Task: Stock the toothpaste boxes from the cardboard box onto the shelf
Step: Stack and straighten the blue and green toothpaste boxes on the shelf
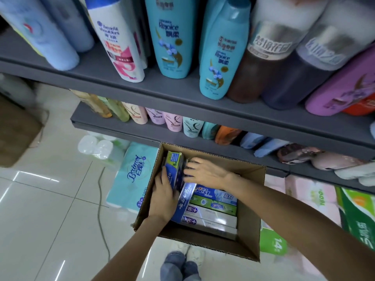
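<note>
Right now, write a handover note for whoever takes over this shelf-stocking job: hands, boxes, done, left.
Left hand: grips a bundle of blue toothpaste boxes standing tilted on end at the left side of the open brown cardboard box on the floor.
Right hand: fingers spread against the same bundle from the right; whether it grips is unclear.
More flat toothpaste boxes, blue, green and white, lie stacked in the carton.
Done: no toothpaste visible on the grey shelves, which hold bottles.
Left: lift the bundle out, shelve it, then the rest.
</note>
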Demonstrator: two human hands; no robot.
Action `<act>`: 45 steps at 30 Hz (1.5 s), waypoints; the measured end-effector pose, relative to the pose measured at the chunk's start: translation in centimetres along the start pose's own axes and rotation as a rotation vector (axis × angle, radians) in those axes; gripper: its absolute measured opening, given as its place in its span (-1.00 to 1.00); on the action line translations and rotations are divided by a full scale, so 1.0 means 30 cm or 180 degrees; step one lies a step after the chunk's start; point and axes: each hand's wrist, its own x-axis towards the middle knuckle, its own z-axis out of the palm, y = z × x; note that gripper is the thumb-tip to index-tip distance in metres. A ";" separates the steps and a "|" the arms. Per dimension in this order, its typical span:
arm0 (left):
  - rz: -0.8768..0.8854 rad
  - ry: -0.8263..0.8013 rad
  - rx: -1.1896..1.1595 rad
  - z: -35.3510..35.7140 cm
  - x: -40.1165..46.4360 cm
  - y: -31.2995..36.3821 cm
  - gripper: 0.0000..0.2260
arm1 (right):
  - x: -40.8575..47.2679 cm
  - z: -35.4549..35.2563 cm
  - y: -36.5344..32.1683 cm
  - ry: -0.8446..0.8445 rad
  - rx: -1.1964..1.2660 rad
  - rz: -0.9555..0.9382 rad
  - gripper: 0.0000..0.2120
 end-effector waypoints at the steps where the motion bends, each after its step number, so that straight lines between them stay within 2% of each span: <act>1: 0.0009 -0.0020 -0.0219 -0.018 -0.008 0.009 -0.34 | -0.032 -0.030 0.000 0.0000 0.0102 0.0155 -0.68; 4: -0.0031 -0.0284 -0.0829 -0.105 -0.053 0.057 -0.39 | -0.165 -0.150 -0.025 0.0005 0.0362 0.0763 -0.56; 8: -0.0327 -0.0815 -0.1760 -0.282 -0.118 0.172 -0.58 | -0.354 -0.336 -0.071 0.0137 0.0709 0.1352 -0.59; 10: -0.0326 -0.1120 -0.2110 -0.394 -0.151 0.233 -0.61 | -0.438 -0.438 -0.086 0.0132 0.1037 0.1644 -0.62; 13: -0.0002 -0.1389 -0.2448 -0.568 -0.189 0.312 -0.30 | -0.534 -0.612 -0.104 0.0283 0.1571 0.2116 -0.65; 17: 0.0573 -0.1630 -0.2663 -0.802 -0.228 0.445 -0.24 | -0.614 -0.847 -0.136 0.0327 0.2256 0.2902 -0.65; 19: 0.0925 -0.1705 -0.2901 -0.910 -0.262 0.526 -0.33 | -0.642 -0.969 -0.152 0.0525 0.2523 0.3075 -0.69; 21: 0.1263 -0.1509 -0.3025 -1.015 -0.296 0.611 -0.59 | -0.662 -1.083 -0.163 0.0777 0.2752 0.3267 -0.68; 22: 0.1432 -0.1393 -0.2998 -1.066 -0.307 0.656 -0.63 | -0.668 -1.138 -0.171 0.0948 0.2924 0.3386 -0.67; 23: 0.1594 -0.1307 -0.2967 -1.112 -0.309 0.696 -0.60 | -0.675 -1.187 -0.176 0.1202 0.3175 0.3473 -0.64; 26: 0.2029 -0.1135 -0.2785 -1.213 -0.299 0.797 -0.44 | -0.701 -1.306 -0.195 0.2510 0.4209 0.3752 -0.43; 27: 0.2130 -0.1059 -0.2774 -1.233 -0.287 0.831 -0.44 | -0.711 -1.342 -0.201 0.2857 0.4459 0.3813 -0.45; 29: 0.2298 -0.0848 -0.2839 -1.256 -0.272 0.895 -0.51 | -0.737 -1.399 -0.210 0.3280 0.4680 0.3702 -0.60; 30: 0.2393 -0.0702 -0.2754 -1.261 -0.270 0.923 -0.57 | -0.744 -1.432 -0.215 0.3355 0.4750 0.3585 -0.53; 32: 0.2818 -0.0312 -0.2183 -1.275 -0.259 0.972 -0.60 | -0.755 -1.485 -0.206 0.3419 0.4692 0.3481 -0.21; 33: 0.3091 -0.0065 -0.1820 -1.285 -0.242 0.990 -0.54 | -0.760 -1.511 -0.191 0.3428 0.4587 0.3485 -0.18; 36: 0.3537 0.1005 -0.0901 -1.326 -0.163 1.051 -0.32 | -0.771 -1.584 -0.135 0.3386 0.4278 0.3565 -0.50; 38: 0.3466 0.1720 -0.0246 -1.356 -0.103 1.100 -0.30 | -0.781 -1.599 -0.077 0.3275 0.4103 0.3657 -0.58; 41: 0.3531 0.2008 0.0474 -1.371 -0.012 1.153 -0.35 | -0.784 -1.604 0.027 0.3253 0.3996 0.3814 -0.65; 45: 0.3555 0.2381 0.1468 -1.339 0.125 1.203 -0.32 | -0.778 -1.616 0.165 0.3226 0.3716 0.3814 -0.72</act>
